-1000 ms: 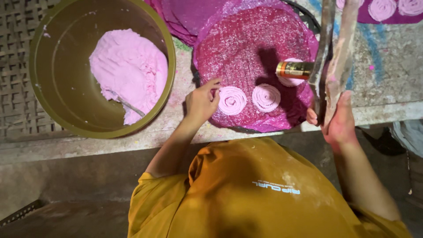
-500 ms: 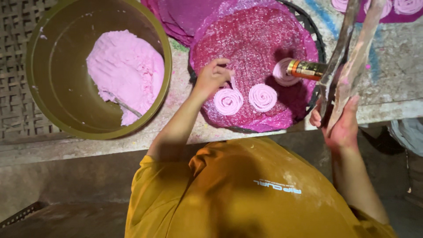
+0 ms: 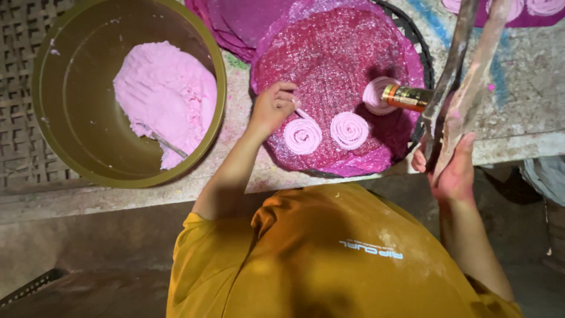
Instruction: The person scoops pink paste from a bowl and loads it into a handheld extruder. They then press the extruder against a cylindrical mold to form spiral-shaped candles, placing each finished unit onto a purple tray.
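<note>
1. Left hand [image 3: 272, 108] pinches the loose tail of a pink dough spiral [image 3: 302, 135], fingers closed on the strand at the coil's upper edge.
2. Right hand [image 3: 453, 171] grips the lower ends of two long wooden press handles [image 3: 465, 76]; a brass nozzle [image 3: 406, 97] sticks out from them over the tray.
3. Done so far on this round woven tray [image 3: 419, 50], lined with a magenta textured sheet [image 3: 335, 53]: two finished spirals side by side near the front edge, the second spiral [image 3: 349, 130] just right of the first.
4. A third spiral [image 3: 376, 95] sits at the nozzle tip, looks partly formed or just formed; cannot tell if the strand is cut.
5. Most of the sheet is bare, so filling looks barely begun.
6. Olive-green bucket [image 3: 56, 135] on the tabletop [image 3: 518, 112] to the left holds a big lump of pink dough [image 3: 165, 97], plenty left.
7. More spirals on another magenta sheet [image 3: 529, 15] at top right, so at least one earlier batch looks laid out.
</note>
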